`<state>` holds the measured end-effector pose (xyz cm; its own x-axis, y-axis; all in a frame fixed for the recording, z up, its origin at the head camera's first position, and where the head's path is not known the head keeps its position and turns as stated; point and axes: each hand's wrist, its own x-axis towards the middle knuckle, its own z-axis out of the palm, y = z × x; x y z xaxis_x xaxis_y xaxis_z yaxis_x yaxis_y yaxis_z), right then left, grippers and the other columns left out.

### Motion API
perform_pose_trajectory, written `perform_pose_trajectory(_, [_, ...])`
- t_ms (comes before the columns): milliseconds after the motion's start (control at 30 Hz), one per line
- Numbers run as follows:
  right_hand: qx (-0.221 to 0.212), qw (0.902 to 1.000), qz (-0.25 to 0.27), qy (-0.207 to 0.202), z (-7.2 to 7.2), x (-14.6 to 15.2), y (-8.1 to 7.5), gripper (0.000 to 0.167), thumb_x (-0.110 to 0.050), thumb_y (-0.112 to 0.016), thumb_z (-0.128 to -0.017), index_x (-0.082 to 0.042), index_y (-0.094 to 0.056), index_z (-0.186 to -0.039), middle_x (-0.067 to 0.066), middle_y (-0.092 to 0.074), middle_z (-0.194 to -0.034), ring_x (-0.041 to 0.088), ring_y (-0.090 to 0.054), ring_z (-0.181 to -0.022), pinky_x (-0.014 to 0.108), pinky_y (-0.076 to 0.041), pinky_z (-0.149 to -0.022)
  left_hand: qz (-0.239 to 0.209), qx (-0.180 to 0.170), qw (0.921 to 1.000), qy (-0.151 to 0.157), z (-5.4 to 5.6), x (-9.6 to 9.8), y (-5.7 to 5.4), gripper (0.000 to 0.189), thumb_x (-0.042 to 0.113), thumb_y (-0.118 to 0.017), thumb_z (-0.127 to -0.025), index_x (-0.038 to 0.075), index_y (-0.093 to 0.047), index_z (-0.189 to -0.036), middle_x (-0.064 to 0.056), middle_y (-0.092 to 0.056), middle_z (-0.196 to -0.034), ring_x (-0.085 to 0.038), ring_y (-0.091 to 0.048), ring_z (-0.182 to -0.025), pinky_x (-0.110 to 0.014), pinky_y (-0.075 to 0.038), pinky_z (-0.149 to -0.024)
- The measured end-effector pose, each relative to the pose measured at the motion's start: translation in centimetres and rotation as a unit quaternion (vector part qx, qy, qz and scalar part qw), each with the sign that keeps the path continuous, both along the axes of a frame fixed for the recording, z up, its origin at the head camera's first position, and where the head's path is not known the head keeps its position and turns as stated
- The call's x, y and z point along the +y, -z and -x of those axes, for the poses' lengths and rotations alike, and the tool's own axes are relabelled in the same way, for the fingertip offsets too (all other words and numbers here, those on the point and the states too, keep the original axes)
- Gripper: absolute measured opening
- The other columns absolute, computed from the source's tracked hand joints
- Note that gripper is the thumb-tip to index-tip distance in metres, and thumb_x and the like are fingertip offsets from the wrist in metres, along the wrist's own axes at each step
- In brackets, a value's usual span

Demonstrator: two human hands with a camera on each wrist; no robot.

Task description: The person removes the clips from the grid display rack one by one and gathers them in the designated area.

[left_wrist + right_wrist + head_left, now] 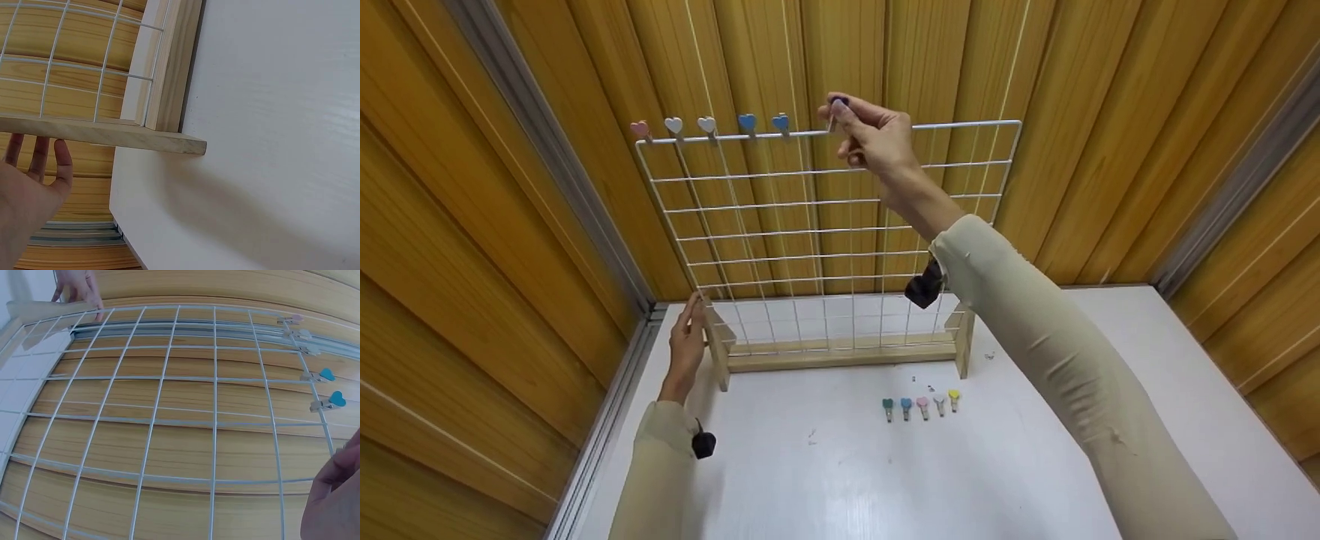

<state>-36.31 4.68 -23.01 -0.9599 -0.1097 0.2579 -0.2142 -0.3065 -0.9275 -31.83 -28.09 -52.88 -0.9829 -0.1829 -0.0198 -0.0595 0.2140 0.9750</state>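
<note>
In the head view my right hand [881,142] pinches a small dark clip [840,100] between thumb and fingertips, at the top wire of a white wire grid [817,202]. Its metal part points down to the wire; the hand hides most of the rest. To its left, several heart clips stand along that wire: one pink [640,129], two white and two blue, the nearest a blue clip [781,122]. My left hand [687,345] touches the outer side of the grid's wooden stand [112,132] with fairly straight fingers.
A row of heart clips lies on the white table [840,480] in front of the stand: a green clip [888,406], a blue one, a pink one, a white one and a yellow clip [954,397]. Wood-patterned walls [472,225] rise behind and at both sides.
</note>
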Motion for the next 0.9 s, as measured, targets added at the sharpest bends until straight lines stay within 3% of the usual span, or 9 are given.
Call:
perform_pose_trajectory(233, [0.034, 0.9981, -0.041, -0.030, -0.4, 0.8, 0.4, 0.025, -0.019, -0.065, -0.101, -0.004, -0.075, -0.119, 0.002, -0.079, -0.094, 0.008, -0.064, -0.055, 0.018, -0.051, -0.051, 0.005, 0.016, 0.9999, 0.001, -0.4, -1.1, 0.1, 0.060, 0.048, -0.029, -0.111, 0.029, -0.014, -0.166, -0.007, -0.013, -0.173, -0.034, -0.017, -0.159, -0.055, -0.023, -0.127])
perform_pose_trajectory(367, [0.050, 0.9958, -0.069, -0.035, -0.7, 1.7, 0.3, 0.024, -0.017, -0.065, -0.101, -0.005, -0.076, -0.118, -0.001, -0.077, -0.095, 0.010, -0.069, -0.067, 0.017, -0.051, -0.054, 0.001, 0.024, 0.9997, -0.006, -0.1, -1.4, 0.0, 0.060, 0.049, -0.030, -0.111, 0.028, -0.016, -0.166, -0.007, -0.014, -0.173, -0.035, -0.017, -0.159, -0.056, -0.022, -0.127])
perform_pose_trajectory(500, [0.051, 0.9950, -0.063, -0.058, -1.2, 2.6, 0.6, 0.020, -0.013, -0.067, -0.099, -0.004, -0.077, -0.115, 0.003, -0.076, -0.094, 0.013, -0.070, -0.072, 0.018, -0.052, -0.056, 0.001, 0.017, 0.9998, -0.012, 0.0, -1.5, -0.1, 0.061, 0.052, -0.030, -0.110, 0.029, -0.017, -0.165, -0.006, -0.015, -0.173, -0.034, -0.017, -0.159, -0.055, -0.021, -0.127])
perform_pose_trajectory(667, [0.053, 0.9921, -0.075, -0.086, -1.7, 3.7, 1.4, 0.021, -0.011, -0.068, -0.098, -0.004, -0.075, -0.117, 0.003, -0.075, -0.093, 0.013, -0.070, -0.075, 0.020, -0.055, -0.059, 0.002, 0.010, 0.9999, -0.013, 0.1, -1.4, -0.1, 0.061, 0.051, -0.030, -0.111, 0.028, -0.017, -0.165, -0.008, -0.016, -0.173, -0.036, -0.021, -0.157, -0.057, -0.028, -0.124])
perform_pose_trajectory(900, [0.040, 0.9918, -0.087, -0.084, -2.4, 5.4, 2.4, 0.021, -0.011, -0.069, -0.098, -0.005, -0.075, -0.117, 0.003, -0.074, -0.095, 0.015, -0.071, -0.079, 0.022, -0.057, -0.062, 0.004, 0.004, 0.9999, -0.012, 0.0, -1.6, -0.3, 0.063, 0.056, -0.030, -0.109, 0.030, -0.016, -0.165, -0.008, -0.017, -0.172, -0.036, -0.023, -0.157, -0.059, -0.035, -0.120])
